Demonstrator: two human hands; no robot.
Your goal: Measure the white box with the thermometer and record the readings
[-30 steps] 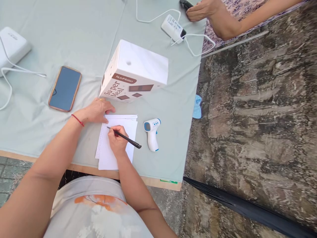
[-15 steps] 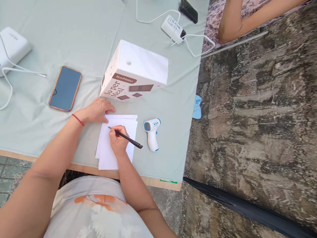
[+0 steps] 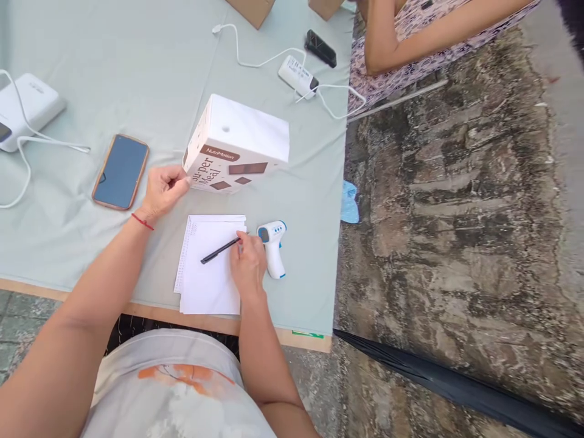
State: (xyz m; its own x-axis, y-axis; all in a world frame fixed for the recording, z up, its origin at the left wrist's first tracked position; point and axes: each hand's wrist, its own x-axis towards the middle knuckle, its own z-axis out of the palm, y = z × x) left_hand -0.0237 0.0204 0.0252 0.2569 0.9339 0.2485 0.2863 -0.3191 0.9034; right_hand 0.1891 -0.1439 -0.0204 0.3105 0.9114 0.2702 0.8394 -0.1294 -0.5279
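My left hand (image 3: 163, 190) is closed, thumb and forefinger pressed together at the lower left corner of a white box (image 3: 250, 128) marked "NutriMotion Super Meal". Whether they grip the box's edge or something small, I cannot tell. A black pen (image 3: 219, 250) is held at one end by the fingertips of my right hand (image 3: 249, 263), its other end slanting down left over the paper. Below the box lies a small stack of white paper sheets (image 3: 207, 286), with tiny writing at the top left. Right beside my right hand lies a white and blue infrared thermometer (image 3: 274, 252).
A smartphone (image 3: 121, 172) and a white power bank (image 3: 34, 109) with a cable lie at left. Farther back are a white device (image 3: 296, 76) with a cable, a black device (image 3: 320, 48) and a cardboard box (image 3: 253, 9). Another person's arm (image 3: 433, 36) is beyond the table's right edge.
My right hand has moved right, off the writing spot, and the pen now points the other way. My left hand has left the paper's top edge for the box corner and curled closed.
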